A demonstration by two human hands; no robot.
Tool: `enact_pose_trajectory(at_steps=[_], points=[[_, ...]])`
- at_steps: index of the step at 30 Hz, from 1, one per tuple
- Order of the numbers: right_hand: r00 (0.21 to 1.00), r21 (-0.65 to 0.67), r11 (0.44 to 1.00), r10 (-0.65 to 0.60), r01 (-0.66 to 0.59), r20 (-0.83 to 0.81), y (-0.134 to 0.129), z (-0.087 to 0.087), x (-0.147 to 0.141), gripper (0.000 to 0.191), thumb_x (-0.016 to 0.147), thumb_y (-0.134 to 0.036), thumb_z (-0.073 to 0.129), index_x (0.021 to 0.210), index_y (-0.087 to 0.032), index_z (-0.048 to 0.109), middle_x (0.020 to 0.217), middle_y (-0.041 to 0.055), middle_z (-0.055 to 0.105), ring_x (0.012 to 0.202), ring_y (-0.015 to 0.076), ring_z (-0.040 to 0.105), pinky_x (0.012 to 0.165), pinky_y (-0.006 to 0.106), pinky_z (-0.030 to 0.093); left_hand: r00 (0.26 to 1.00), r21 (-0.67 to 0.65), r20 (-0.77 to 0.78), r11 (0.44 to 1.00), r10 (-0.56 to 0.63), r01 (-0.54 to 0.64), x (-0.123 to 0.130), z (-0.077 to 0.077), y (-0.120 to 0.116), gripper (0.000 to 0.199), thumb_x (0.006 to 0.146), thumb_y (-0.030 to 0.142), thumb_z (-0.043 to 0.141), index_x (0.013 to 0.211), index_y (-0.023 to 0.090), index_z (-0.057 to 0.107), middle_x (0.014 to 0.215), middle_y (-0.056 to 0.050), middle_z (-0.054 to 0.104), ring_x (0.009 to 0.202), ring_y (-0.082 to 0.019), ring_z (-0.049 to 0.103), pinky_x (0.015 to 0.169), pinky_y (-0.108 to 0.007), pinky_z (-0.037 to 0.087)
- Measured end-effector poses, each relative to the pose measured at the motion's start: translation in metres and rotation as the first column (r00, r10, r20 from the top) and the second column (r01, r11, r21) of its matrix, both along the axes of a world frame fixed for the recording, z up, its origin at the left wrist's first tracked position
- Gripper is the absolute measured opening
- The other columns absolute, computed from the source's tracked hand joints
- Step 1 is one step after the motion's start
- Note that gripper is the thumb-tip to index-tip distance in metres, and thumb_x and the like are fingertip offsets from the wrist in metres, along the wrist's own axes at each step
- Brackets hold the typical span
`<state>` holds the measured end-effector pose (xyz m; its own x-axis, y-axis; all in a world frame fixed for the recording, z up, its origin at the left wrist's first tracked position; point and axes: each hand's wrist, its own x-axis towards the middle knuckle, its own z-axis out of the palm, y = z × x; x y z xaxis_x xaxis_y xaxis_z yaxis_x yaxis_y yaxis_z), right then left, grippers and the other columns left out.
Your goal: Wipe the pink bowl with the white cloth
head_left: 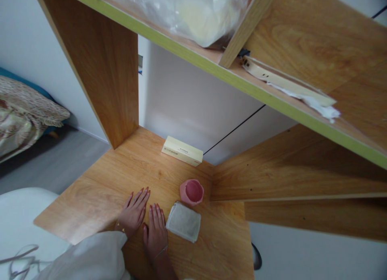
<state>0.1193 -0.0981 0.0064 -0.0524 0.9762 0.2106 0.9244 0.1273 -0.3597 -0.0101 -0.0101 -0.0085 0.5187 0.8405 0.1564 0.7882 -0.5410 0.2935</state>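
My left hand [133,214] lies flat on the wooden desk [111,179], its fingers stretched out and nothing held. Beside it my right hand [155,230] also rests palm down, fingers straight, empty. Just to the right of that hand is a folded grey cloth [183,221], close to its fingers. A pink faceted cup [191,192] stands behind the cloth, and its inside looks bare. Farther back, near the wall, sits a long cream box [182,151] with small print on it.
Above the desk runs a shelf [181,52] with a green-yellow edge, holding a clear plastic bag [196,14] and a long pale strip [287,84]. Wooden panels flank the desk on both sides. A white chair [27,215] stands at the left, with a draped bed or sofa [27,110] beyond.
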Motion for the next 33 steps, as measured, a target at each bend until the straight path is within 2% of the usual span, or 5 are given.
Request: enact_pose_trajectory(at_steps=[9,19,33], points=[[0.999,0.054,0.997,-0.050,0.050,-0.006,0.0003,-0.0056,-0.0051,0.051,0.090,-0.020,0.035,0.139,-0.010,0.040,0.139,0.0122,0.049,0.134,0.0229,0.036,0.108,0.044,0.037,1.000,0.048,-0.015,0.999,-0.015,0.015,-0.0018,-0.0033,0.0016,0.056,0.090,0.025,0.030,0.146,0.022,0.031,0.141,-0.005,0.051,0.132,-0.018,0.042,0.112,-0.037,0.022],[0.999,-0.005,1.000,0.025,-0.025,0.043,-0.0005,-0.0008,0.0022,0.058,0.090,-0.024,0.041,0.145,-0.012,0.028,0.141,0.0118,0.046,0.135,0.0238,0.036,0.107,0.044,0.040,1.000,0.070,0.004,0.997,-0.017,0.017,-0.0009,-0.0022,0.0010,0.057,0.089,0.023,0.030,0.146,0.020,0.031,0.139,-0.006,0.052,0.131,-0.018,0.043,0.112,-0.038,0.021],[0.998,0.013,0.999,0.032,-0.032,0.063,0.0010,-0.0018,0.0032,0.059,0.089,-0.022,0.042,0.145,-0.011,0.028,0.141,0.0128,0.045,0.134,0.0244,0.037,0.105,0.045,0.043,1.000,0.136,0.015,0.991,-0.017,0.015,-0.0002,-0.0041,0.0015,0.060,0.088,0.021,0.032,0.147,0.020,0.027,0.138,-0.005,0.053,0.130,-0.018,0.044,0.113,-0.037,0.019]])
